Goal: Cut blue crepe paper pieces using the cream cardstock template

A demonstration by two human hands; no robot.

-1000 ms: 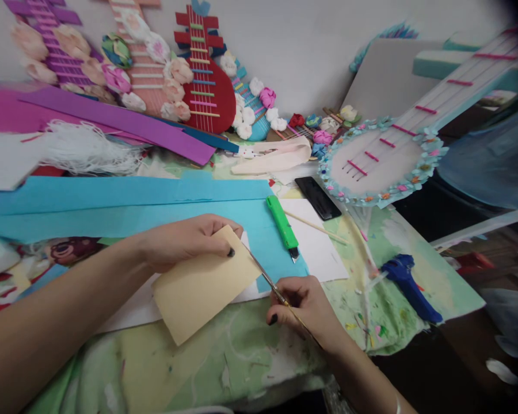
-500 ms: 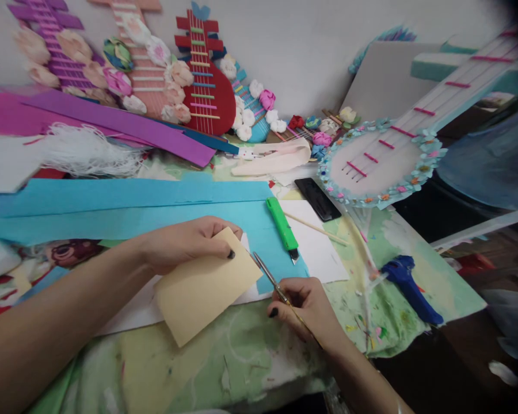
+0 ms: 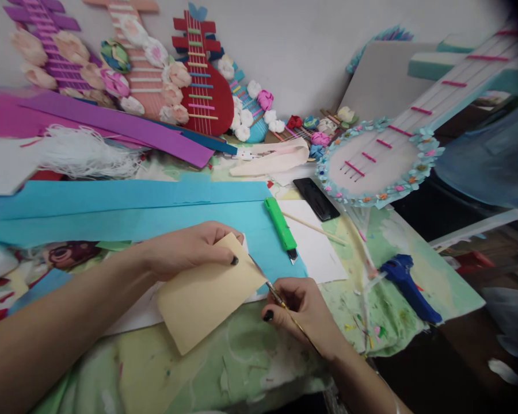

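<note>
A pale yellow sheet of paper (image 3: 211, 293) is pinched in my left hand (image 3: 194, 247), the thumb with a dark nail lying on its face. My right hand (image 3: 304, 313) is closed around a pair of scissors (image 3: 278, 296) with gold-coloured handles, which my fingers partly cover. The scissor blades lie along the right edge of the paper, one partly hidden by it. Beneath both hands are a light blue strip (image 3: 155, 215) and a white sheet (image 3: 138, 313).
A green box cutter (image 3: 280, 224), blade tip out, lies beyond my right hand, near a thin wooden stick (image 3: 315, 227) and a black phone (image 3: 316, 198). A blue glue gun (image 3: 410, 287) rests at the right. Decorated lute-like models, one red (image 3: 207, 95), lean against the wall.
The scissor blades have moved from beside the paper's right corner onto its edge, so the paper now overlaps them. The paper has shifted slightly right and down with my left hand.
</note>
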